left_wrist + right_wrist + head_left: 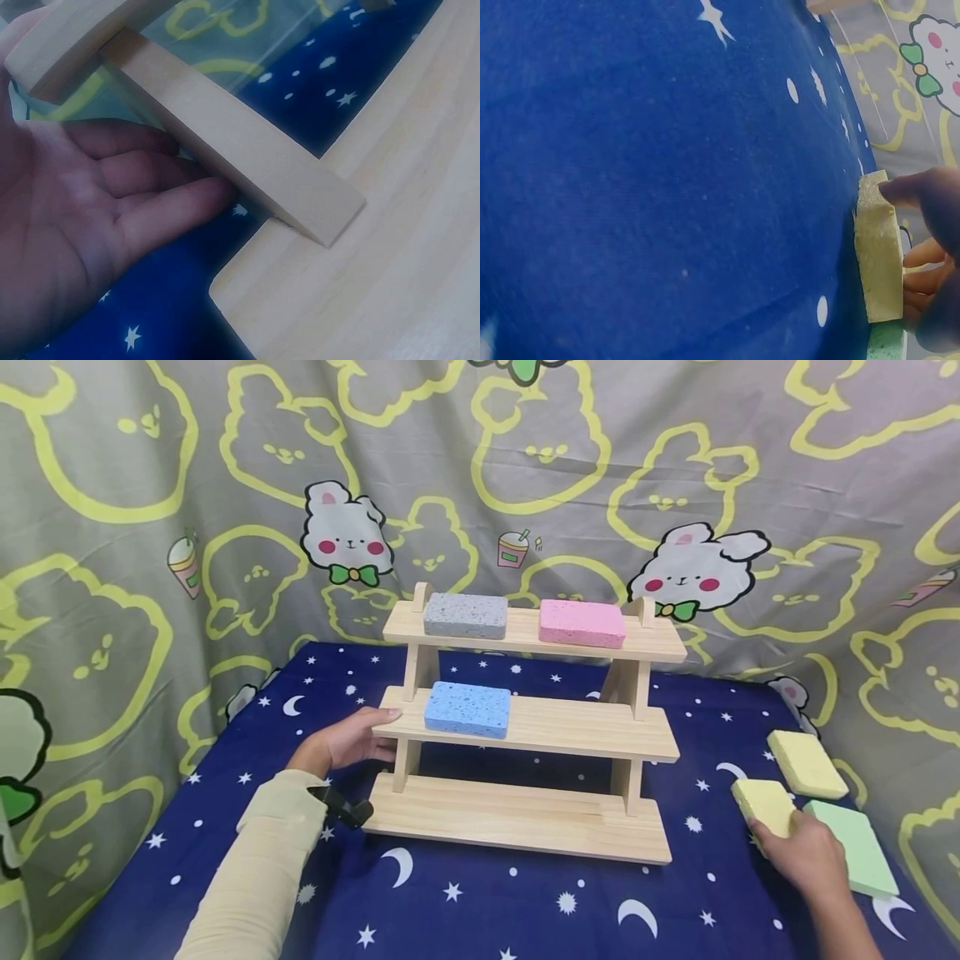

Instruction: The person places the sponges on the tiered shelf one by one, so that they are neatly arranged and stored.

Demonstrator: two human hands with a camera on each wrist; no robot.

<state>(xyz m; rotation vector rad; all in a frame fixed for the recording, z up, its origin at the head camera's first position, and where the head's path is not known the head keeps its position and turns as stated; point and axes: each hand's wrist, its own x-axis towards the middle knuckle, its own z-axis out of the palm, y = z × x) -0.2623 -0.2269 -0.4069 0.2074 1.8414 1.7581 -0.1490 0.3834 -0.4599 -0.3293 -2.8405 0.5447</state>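
Observation:
A three-tier wooden display stand stands on the blue cloth. My left hand grips the left end of its middle shelf, thumb on top and fingers below, beside the side upright. On the right, my right hand pinches a yellow sponge between thumb and fingers; in the right wrist view this sponge stands on edge. Close by are a second yellow sponge and a green sponge, partly covered by the hand.
The top shelf bears a grey speckled sponge at left and a pink sponge at right. A blue sponge lies on the middle shelf's left part. Behind the table hangs a grey patterned curtain.

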